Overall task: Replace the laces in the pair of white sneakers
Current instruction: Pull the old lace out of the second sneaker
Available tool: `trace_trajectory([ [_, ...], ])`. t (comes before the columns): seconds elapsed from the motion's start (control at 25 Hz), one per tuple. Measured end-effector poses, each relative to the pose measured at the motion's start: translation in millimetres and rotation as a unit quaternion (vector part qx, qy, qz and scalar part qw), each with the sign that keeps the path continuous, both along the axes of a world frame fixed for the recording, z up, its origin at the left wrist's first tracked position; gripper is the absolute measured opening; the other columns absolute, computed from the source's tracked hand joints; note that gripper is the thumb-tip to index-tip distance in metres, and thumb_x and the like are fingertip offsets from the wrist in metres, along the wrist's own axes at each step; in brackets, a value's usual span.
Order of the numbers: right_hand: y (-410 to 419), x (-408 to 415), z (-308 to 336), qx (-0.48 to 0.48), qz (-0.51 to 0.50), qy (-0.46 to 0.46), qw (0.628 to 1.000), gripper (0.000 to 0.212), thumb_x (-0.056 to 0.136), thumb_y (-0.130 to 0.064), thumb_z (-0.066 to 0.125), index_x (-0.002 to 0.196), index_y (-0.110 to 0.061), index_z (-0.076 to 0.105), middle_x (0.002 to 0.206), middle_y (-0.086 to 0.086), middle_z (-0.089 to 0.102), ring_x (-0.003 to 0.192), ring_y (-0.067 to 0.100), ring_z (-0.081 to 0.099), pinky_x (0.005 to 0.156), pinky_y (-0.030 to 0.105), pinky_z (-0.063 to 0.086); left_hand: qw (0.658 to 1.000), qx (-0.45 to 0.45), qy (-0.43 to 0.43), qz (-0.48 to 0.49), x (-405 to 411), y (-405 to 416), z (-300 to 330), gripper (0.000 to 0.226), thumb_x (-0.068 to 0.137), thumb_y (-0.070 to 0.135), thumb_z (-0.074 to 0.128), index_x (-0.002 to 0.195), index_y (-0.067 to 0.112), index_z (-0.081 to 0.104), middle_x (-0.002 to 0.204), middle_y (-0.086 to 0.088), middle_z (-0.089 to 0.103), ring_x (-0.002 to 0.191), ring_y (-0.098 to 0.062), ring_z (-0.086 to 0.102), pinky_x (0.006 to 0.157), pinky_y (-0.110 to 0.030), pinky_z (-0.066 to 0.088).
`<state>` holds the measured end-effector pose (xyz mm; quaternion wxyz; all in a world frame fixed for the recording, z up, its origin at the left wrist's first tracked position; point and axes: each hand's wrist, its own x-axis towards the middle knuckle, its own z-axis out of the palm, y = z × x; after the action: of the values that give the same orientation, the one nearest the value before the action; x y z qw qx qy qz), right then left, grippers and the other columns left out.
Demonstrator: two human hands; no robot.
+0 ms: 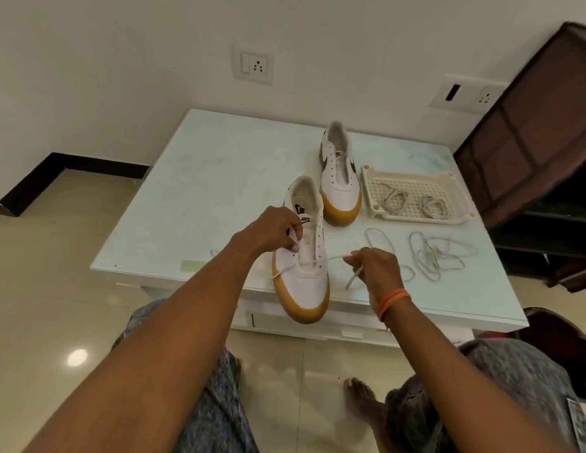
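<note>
A white sneaker with a tan sole [309, 282] lies at the table's front edge, toe toward me and overhanging it. A white lace [331, 259] runs through its lowest eyelets. My left hand [273, 232] pinches the shoe's left eyelet flap near the tongue. My right hand [373, 268] pinches the lace's right end, pulled out to the right of the shoe, with the tip dangling below the fingers. The second sneaker [339, 178] stands behind it, unlaced.
A cream perforated tray [455, 184] at the right holds two coiled laces [394, 199]. Loose laces [435, 256] lie on the white table [203, 191] in front of the tray. A brown fabric shelf [540, 142] stands to the right. My knees and a bare foot are below.
</note>
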<state>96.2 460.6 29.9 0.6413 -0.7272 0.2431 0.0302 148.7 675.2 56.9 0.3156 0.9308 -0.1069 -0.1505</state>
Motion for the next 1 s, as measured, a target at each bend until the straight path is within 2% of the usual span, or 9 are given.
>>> trace_trajectory([
  [0.08,-10,-5,-2,-0.076,0.036,0.002,0.996,0.008,0.085,-0.011,0.060,0.087,-0.009,0.068,0.098,0.010,0.070,0.089,0.019,0.065,0.083,0.036,0.053,1.000,0.009,0.003,0.008,-2,-5,2,0.027,0.069,0.005,0.084,0.093,0.007,0.074,0.084,0.000,0.058,0.074,-0.014,0.053,0.073,-0.029,0.049],
  [0.16,-3,-7,-2,-0.249,0.164,-0.077,0.951,0.024,0.087,-0.015,0.064,0.111,-0.015,0.061,0.124,0.005,0.052,0.088,0.011,0.054,0.075,0.017,0.046,0.999,0.036,0.000,-0.002,-2,-13,4,0.025,0.071,0.005,0.083,0.094,0.007,0.074,0.087,-0.002,0.058,0.077,-0.015,0.053,0.073,-0.029,0.048],
  [0.28,27,-12,-8,-0.396,0.324,-0.187,0.838,0.023,0.090,-0.022,0.062,0.114,-0.019,0.061,0.146,0.006,0.033,0.096,0.020,0.057,0.079,0.032,0.052,0.999,0.045,-0.009,0.007,-5,-20,2,0.021,0.072,0.005,0.082,0.092,0.008,0.075,0.088,-0.001,0.058,0.076,-0.013,0.052,0.069,-0.024,0.041],
  [0.4,38,-11,-20,-0.466,0.357,-0.162,0.793,0.022,0.091,-0.021,0.063,0.112,-0.016,0.066,0.148,0.008,0.034,0.109,0.032,0.059,0.085,0.039,0.055,0.999,0.003,-0.014,0.029,-7,-17,-3,0.018,0.072,0.005,0.082,0.088,0.008,0.074,0.089,0.002,0.058,0.076,-0.010,0.051,0.069,-0.020,0.041],
  [0.6,29,0,-9,-0.436,0.361,-0.124,0.815,0.010,0.089,-0.017,0.066,0.096,-0.012,0.070,0.137,0.004,0.041,0.100,0.024,0.059,0.082,0.025,0.051,0.998,-0.042,-0.013,0.053,-15,-20,-10,0.014,0.073,0.004,0.080,0.084,0.010,0.073,0.076,0.012,0.056,0.067,-0.003,0.052,0.062,-0.011,0.036],
  [0.72,14,8,8,-0.369,0.334,-0.106,0.861,0.013,0.088,-0.013,0.067,0.077,-0.018,0.063,0.104,0.001,0.050,0.090,0.016,0.055,0.070,0.007,0.036,0.997,-0.065,-0.014,0.049,-17,-20,-14,0.014,0.072,0.005,0.081,0.081,0.012,0.073,0.074,0.012,0.059,0.067,-0.003,0.055,0.063,-0.011,0.039],
  [0.84,-28,24,21,-0.330,0.268,-0.058,0.903,0.019,0.087,-0.013,0.068,0.069,-0.017,0.064,0.086,-0.002,0.059,0.085,0.013,0.054,0.066,0.014,0.033,0.998,-0.058,0.000,0.038,-11,-20,-11,0.015,0.071,0.005,0.081,0.083,0.011,0.074,0.081,0.001,0.066,0.071,-0.010,0.059,0.066,-0.017,0.047],
  [0.96,-47,30,19,-0.373,0.252,-0.061,0.891,0.003,0.083,-0.018,0.072,0.083,-0.018,0.069,0.107,0.008,0.060,0.094,0.016,0.055,0.082,0.025,0.040,1.000,-0.004,0.007,0.000,3,-24,-5,0.016,0.070,0.011,0.084,0.084,0.013,0.076,0.090,-0.004,0.070,0.083,-0.017,0.064,0.075,-0.025,0.054],
  [1.0,-41,26,16,-0.377,0.268,-0.084,0.882,0.010,0.081,-0.019,0.073,0.089,-0.021,0.068,0.113,0.007,0.054,0.100,0.017,0.054,0.086,0.028,0.043,1.000,0.017,0.011,-0.014,7,-25,-3,0.017,0.070,0.014,0.085,0.084,0.015,0.076,0.093,-0.004,0.071,0.086,-0.017,0.065,0.079,-0.028,0.055],
])
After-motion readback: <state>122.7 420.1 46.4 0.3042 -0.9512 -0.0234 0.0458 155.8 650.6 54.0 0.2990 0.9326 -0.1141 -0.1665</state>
